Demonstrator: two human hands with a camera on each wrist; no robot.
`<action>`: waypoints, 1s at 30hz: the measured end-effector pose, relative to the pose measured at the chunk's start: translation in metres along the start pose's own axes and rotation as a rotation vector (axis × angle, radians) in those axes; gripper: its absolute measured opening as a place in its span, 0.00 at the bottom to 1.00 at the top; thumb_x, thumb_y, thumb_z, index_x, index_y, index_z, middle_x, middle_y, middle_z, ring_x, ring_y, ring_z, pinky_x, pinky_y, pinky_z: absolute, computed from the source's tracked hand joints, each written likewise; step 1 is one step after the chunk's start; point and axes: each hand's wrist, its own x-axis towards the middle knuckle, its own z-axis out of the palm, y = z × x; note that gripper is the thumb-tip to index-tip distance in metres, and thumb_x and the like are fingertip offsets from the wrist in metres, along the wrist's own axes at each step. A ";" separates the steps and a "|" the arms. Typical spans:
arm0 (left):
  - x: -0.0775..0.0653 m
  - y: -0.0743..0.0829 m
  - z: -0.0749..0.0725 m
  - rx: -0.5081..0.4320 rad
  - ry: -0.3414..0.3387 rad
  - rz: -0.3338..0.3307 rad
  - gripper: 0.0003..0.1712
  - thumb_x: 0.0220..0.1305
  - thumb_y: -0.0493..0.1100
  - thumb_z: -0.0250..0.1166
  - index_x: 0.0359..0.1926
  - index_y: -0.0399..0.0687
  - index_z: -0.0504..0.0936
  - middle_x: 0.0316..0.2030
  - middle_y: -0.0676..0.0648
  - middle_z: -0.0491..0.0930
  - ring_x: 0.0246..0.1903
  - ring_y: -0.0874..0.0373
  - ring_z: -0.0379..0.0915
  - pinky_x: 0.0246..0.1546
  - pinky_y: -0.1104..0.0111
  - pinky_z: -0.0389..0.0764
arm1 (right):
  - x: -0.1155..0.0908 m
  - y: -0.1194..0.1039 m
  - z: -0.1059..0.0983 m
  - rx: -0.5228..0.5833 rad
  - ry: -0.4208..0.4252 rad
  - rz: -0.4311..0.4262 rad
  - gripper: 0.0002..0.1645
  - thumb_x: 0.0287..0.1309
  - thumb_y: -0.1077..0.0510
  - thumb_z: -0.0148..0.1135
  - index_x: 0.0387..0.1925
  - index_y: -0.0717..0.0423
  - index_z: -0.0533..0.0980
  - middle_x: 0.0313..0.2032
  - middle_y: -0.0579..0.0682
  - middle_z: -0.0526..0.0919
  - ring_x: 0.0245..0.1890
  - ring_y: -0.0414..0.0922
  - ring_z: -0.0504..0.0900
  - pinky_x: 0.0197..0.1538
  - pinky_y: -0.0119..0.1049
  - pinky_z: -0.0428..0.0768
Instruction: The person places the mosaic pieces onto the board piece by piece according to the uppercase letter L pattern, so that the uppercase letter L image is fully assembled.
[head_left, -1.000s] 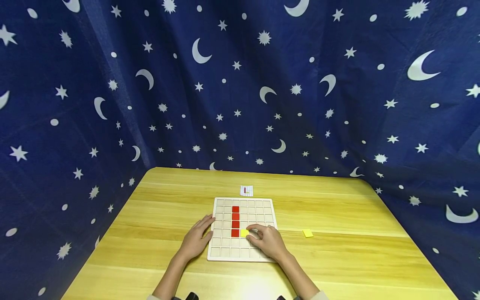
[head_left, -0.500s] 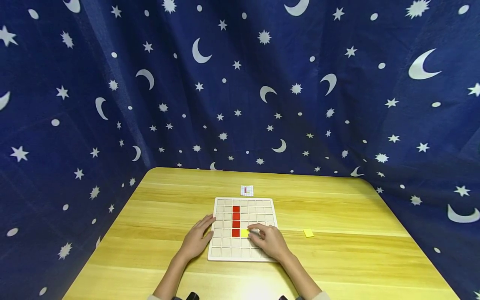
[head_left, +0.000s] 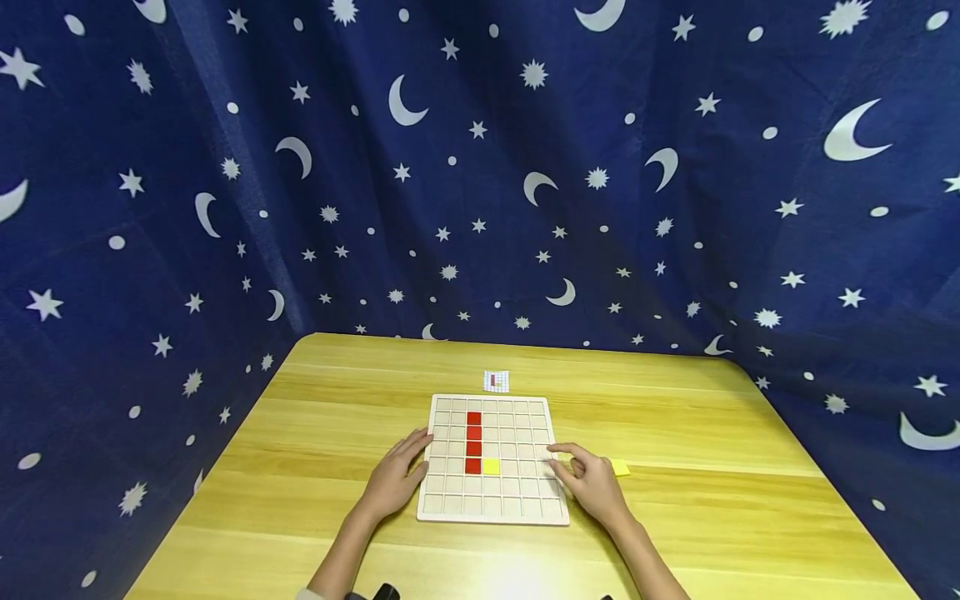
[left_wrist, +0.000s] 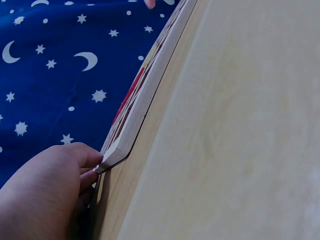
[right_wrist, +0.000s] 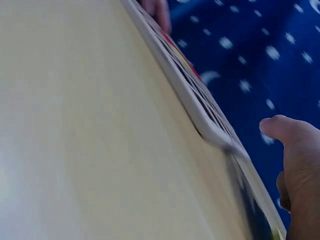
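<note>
A pale square grid board (head_left: 525, 504) lies on the table in the head view. Several red square tiles (head_left: 474, 442) form a column in it, and one yellow tile (head_left: 491, 467) sits right of the lowest red one. My left hand (head_left: 396, 477) rests at the board's left edge; in the left wrist view its fingers (left_wrist: 89, 156) touch the board's corner. Over the board's right edge is my right hand (head_left: 597, 485), thumb and forefinger apart, nothing between them. Just behind its knuckles lies a loose yellow tile (head_left: 620, 468), partly hidden by the hand.
Beyond the board's far edge lies a small card (head_left: 497, 382) printed with a grid and a coloured pattern. The wooden table (head_left: 360, 383) reaches back to a dark blue curtain (head_left: 480, 183) with moons and stars, which also hangs on both sides.
My right hand has let go of the yellow tile in the grid and moved right to the board's edge. The left hand stays where it was.
</note>
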 end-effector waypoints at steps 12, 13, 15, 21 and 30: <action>-0.001 0.000 -0.001 0.001 -0.014 -0.021 0.25 0.65 0.42 0.55 0.62 0.44 0.69 0.65 0.45 0.62 0.65 0.47 0.54 0.62 0.49 0.57 | -0.024 0.045 -0.071 -0.168 -0.125 0.364 0.29 0.49 0.48 0.68 0.54 0.53 0.74 0.09 0.39 0.56 0.09 0.33 0.51 0.15 0.28 0.60; -0.002 0.000 -0.001 -0.001 -0.015 -0.019 0.25 0.65 0.42 0.55 0.62 0.44 0.69 0.65 0.45 0.62 0.65 0.47 0.54 0.62 0.49 0.57 | -0.024 0.046 -0.075 -0.174 -0.152 0.387 0.31 0.49 0.46 0.67 0.54 0.53 0.74 0.10 0.40 0.57 0.09 0.33 0.51 0.16 0.29 0.60; -0.002 0.001 -0.001 -0.004 -0.016 -0.016 0.25 0.65 0.42 0.55 0.63 0.44 0.69 0.65 0.45 0.62 0.65 0.47 0.54 0.62 0.50 0.57 | -0.025 0.047 -0.079 -0.184 -0.195 0.413 0.31 0.48 0.43 0.67 0.53 0.53 0.75 0.10 0.41 0.57 0.10 0.34 0.51 0.16 0.29 0.59; -0.002 0.002 -0.001 -0.004 -0.015 -0.019 0.25 0.65 0.42 0.55 0.63 0.45 0.69 0.65 0.46 0.63 0.65 0.48 0.54 0.62 0.50 0.57 | -0.025 0.047 -0.083 -0.195 -0.223 0.440 0.30 0.48 0.41 0.66 0.50 0.53 0.78 0.10 0.40 0.56 0.10 0.34 0.49 0.17 0.28 0.57; 0.000 0.000 0.001 0.011 -0.017 -0.020 0.25 0.66 0.43 0.55 0.63 0.45 0.69 0.65 0.46 0.63 0.65 0.47 0.54 0.61 0.50 0.58 | -0.030 0.056 -0.086 -0.269 -0.171 0.426 0.26 0.51 0.44 0.65 0.46 0.57 0.78 0.09 0.40 0.55 0.10 0.34 0.49 0.16 0.29 0.58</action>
